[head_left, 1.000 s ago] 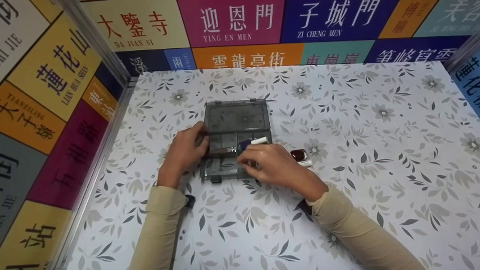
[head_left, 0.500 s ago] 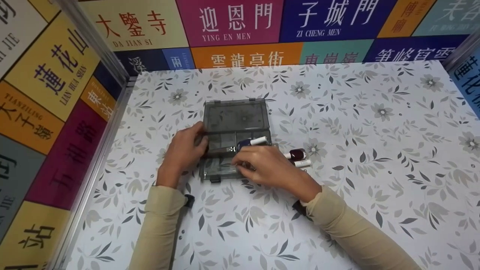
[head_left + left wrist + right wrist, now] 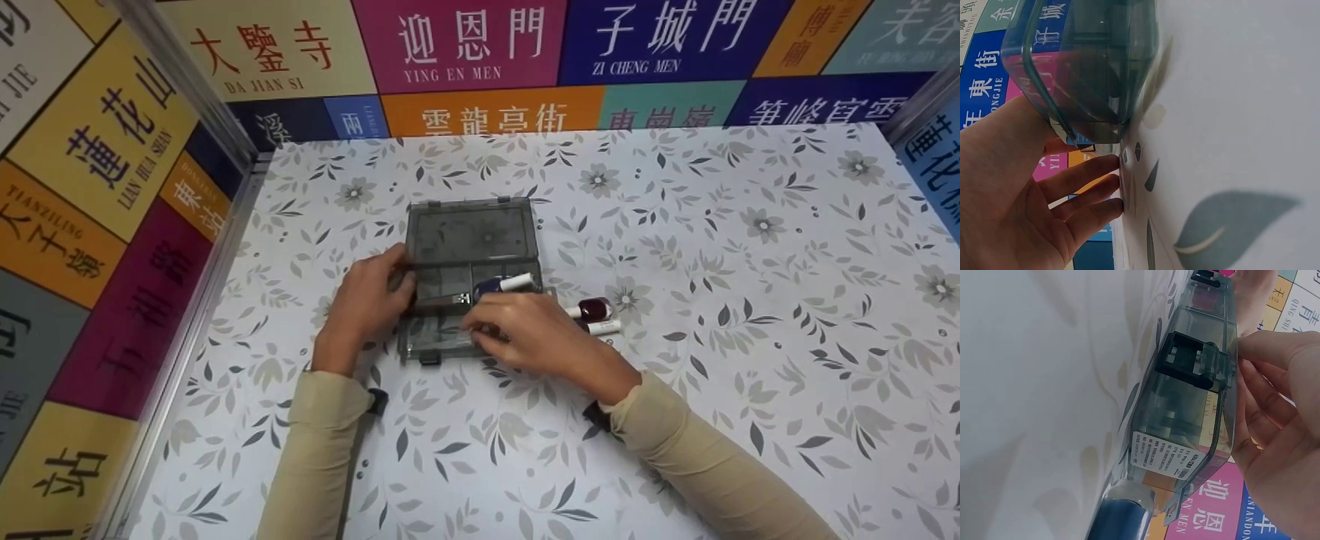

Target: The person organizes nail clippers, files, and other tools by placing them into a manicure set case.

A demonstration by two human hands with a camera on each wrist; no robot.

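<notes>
A translucent grey plastic compartment box point(image 3: 472, 231) lies with its lid folded back. The left hand point(image 3: 366, 296) touches its left side, fingers fairly straight; in the left wrist view the other fingers reach toward the tabletop below the box corner. Over the front right compartments hovers the right hand point(image 3: 529, 330), fingertips bent down; whether they pinch something is hidden. Beside it a dark blue nail polish bottle point(image 3: 487, 287) with a white cap lies over the box's right part. A slim metal thing like a nail clipper point(image 3: 442, 300) lies across the middle compartments.
Right of the box, partly behind the right hand, lie a dark red nail polish bottle point(image 3: 595, 308) and another white cap point(image 3: 602, 328). The right wrist view shows a blue bottle point(image 3: 1118, 517) near the latch side. Lettered panels point(image 3: 465, 45) border the floral tabletop point(image 3: 750, 315).
The right hand has shifted slightly left over the box, uncovering more of the dark red bottle. The left hand keeps its place at the box's side.
</notes>
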